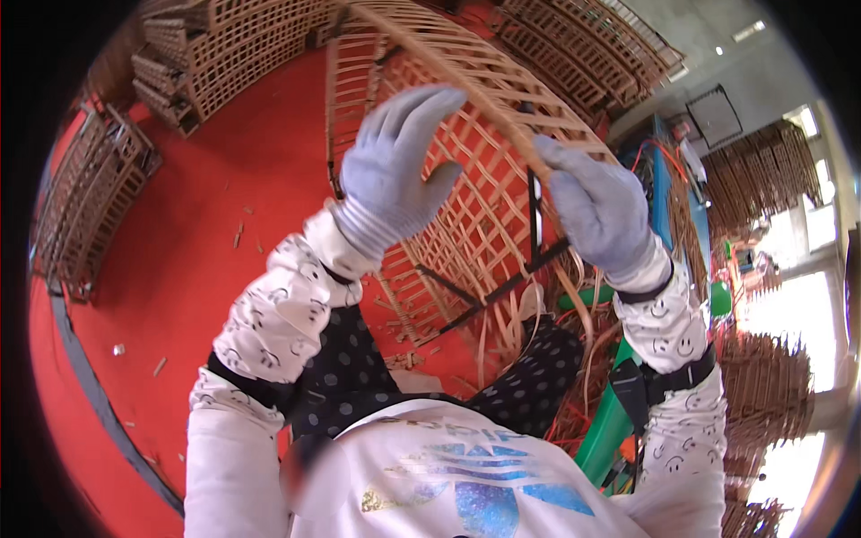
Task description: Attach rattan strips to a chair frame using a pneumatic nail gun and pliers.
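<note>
In front of me stands a large woven lattice frame [504, 73] of light brown strips on dark bars. A thicker wooden strip [448, 70] runs along its near top edge. My left hand [390, 166], in a pale grey-lilac glove, is raised just left of this strip. Its fingers are stretched out, the thumb stands apart, and nothing is in it. My right hand [599, 204], gloved alike, closes around the lower right end of the strip. Parts of its grip are hidden by the fingers. Below, the lattice reaches down between my knees.
Stacked lattice panels stand at the far left [242, 54], left [94, 197] and far right [583, 45]. Scraps lie on the red floor [179, 233]. Beside my right leg are loose strips and a green bench [599, 444]. A blue table edge [662, 184] and stacks of brown strips [762, 170] are to the right.
</note>
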A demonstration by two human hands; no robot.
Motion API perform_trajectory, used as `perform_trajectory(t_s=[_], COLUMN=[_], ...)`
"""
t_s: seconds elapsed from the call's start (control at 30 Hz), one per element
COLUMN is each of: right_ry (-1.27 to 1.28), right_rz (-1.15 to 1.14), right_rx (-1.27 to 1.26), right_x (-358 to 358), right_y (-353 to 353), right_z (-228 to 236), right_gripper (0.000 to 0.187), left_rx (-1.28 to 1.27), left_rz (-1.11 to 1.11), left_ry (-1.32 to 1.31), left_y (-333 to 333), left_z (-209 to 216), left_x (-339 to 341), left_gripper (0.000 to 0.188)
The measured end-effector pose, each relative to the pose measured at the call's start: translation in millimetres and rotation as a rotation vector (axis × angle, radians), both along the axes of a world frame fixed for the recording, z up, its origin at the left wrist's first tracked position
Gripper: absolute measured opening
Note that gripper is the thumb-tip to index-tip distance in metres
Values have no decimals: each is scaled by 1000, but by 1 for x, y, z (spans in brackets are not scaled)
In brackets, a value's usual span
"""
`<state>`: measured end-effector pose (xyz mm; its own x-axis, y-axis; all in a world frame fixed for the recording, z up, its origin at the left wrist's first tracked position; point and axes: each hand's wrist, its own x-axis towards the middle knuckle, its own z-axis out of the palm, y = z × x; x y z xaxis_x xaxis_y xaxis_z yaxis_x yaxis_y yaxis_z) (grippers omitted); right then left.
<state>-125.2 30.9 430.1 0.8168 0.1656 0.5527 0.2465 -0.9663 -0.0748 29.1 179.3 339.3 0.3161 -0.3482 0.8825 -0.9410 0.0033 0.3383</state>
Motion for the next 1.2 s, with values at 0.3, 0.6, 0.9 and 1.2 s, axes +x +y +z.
perform_trajectory(t_s=[0.3, 0.6, 0.9, 1.2], right_ry=[-7, -629, -102, 180], right_rz=[171, -175, -327, -275], right_rx=[-284, -138, 194, 455], right_x=[48, 54, 45, 99], right_y=[-4, 12, 7, 36], right_z=[27, 21, 26, 45], right_gripper=[17, 79, 69, 22], left_rx=[287, 253, 191, 206], left_rz=[78, 362, 341, 460], left_ry=[-367, -204, -198, -511], left_y=[-35, 2, 29, 53], left_z=[61, 58, 19, -31], left_x=[32, 16, -21, -24], left_gripper=[40, 53, 43, 31])
